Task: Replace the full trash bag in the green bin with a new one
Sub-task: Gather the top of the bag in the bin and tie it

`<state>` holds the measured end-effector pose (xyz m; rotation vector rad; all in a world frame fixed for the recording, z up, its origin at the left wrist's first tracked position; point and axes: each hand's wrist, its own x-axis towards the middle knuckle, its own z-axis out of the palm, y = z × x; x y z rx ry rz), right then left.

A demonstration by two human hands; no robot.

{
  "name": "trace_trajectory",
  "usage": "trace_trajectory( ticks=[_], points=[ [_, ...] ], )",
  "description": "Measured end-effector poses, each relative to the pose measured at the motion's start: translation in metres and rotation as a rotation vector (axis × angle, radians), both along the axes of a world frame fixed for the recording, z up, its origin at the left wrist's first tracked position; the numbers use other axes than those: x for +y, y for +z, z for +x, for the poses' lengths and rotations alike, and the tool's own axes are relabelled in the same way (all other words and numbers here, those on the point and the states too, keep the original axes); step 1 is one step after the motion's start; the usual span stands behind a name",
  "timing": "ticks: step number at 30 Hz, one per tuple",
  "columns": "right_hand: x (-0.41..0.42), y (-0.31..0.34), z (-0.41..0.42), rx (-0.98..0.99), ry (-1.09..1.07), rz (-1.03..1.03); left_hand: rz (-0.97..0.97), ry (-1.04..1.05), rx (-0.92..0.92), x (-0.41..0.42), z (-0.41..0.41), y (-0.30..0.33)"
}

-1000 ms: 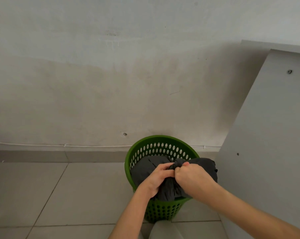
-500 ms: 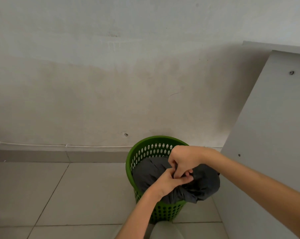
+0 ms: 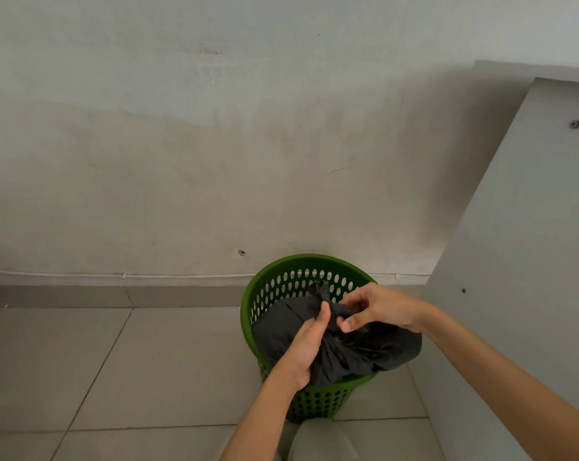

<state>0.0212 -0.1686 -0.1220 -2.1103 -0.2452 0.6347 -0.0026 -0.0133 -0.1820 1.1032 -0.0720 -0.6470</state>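
— What's over on the left?

— Grey floor tiles (image 3: 168,364) and a stained wall (image 3: 181,161). Then the green bin (image 3: 318,402), perforated, standing near that wall.

— And the bag?

— A dark grey trash bag (image 3: 374,352), crumpled, sits in the bin, spilling over its right rim. The left hand (image 3: 309,344) grips its gathered neck; the right hand (image 3: 377,307) pinches a twisted end. A pale panel (image 3: 530,244) stands rightmost.

No lettering, label, brand or number is legible anywhere on the wall, floor, bin or bag.
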Motion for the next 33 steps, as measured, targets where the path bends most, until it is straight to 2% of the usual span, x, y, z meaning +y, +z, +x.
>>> trace_trajectory(
  ticks=[3, 8, 11, 13, 17, 19, 22, 28, 33],
  points=[
    [-0.006, -0.002, 0.001, 0.032, -0.03, 0.079, -0.093, -0.02, 0.076, 0.003, 0.003, 0.001],
    [-0.015, 0.004, 0.004, 0.289, -0.015, 0.309, -0.105, -0.011, 0.049, 0.002, 0.007, 0.001],
    [-0.016, -0.003, 0.004, 0.285, -0.036, 0.381, -0.18, -0.005, 0.044, 0.001, 0.007, 0.001],
    [-0.015, -0.011, 0.001, 0.296, -0.078, 0.505, -0.23, -0.035, 0.028, 0.001, 0.009, 0.004],
    [-0.003, -0.017, -0.007, 0.265, -0.267, 0.626, -0.127, -0.006, 0.003, -0.005, 0.012, 0.006],
    [0.001, -0.022, -0.008, 0.224, -0.383, 0.639, -0.042, 0.024, -0.004, -0.007, 0.012, 0.007],
    [0.003, -0.024, -0.01, 0.151, -0.417, 0.596, 0.013, 0.064, -0.02, -0.009, 0.011, 0.009],
    [0.002, -0.027, -0.013, 0.071, -0.445, 0.561, -0.041, 0.075, 0.043, -0.014, 0.01, 0.01],
    [0.012, -0.029, -0.016, -0.084, -0.528, 0.462, 0.094, 0.188, -0.081, -0.024, 0.007, 0.008]
  ],
)
